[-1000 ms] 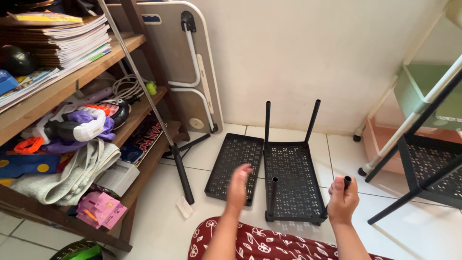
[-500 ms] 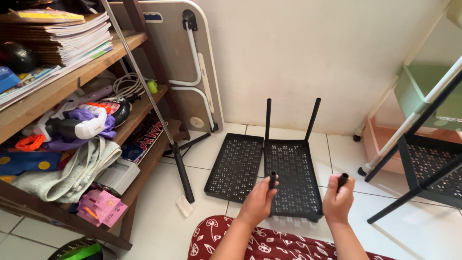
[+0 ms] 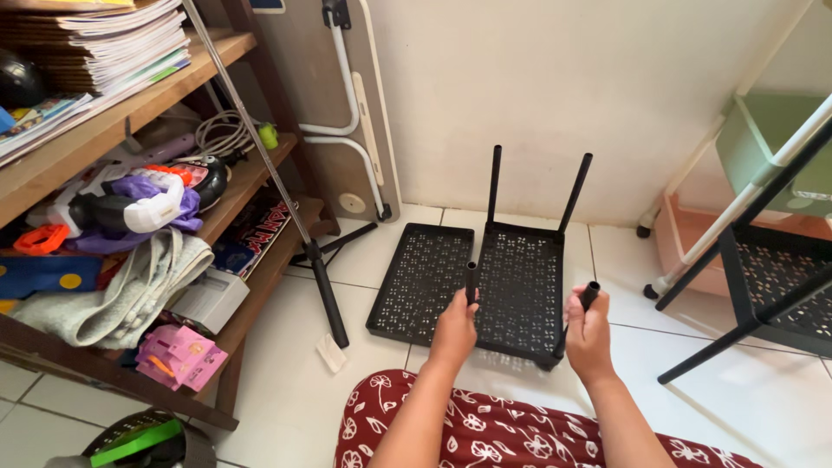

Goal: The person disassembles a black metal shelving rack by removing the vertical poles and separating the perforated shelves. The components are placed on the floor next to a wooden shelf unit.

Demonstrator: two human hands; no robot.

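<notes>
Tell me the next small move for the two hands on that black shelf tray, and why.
Probably lift the black tray a little by its near poles. The left hand grips the near left pole and the right hand the near right pole; the far poles stand free, and a second tray lies flat beside it.

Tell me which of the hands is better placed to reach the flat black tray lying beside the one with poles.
The left hand: it grips the near-left pole, right next to the flat black tray. The right hand holds the near-right pole, farther away.
</notes>
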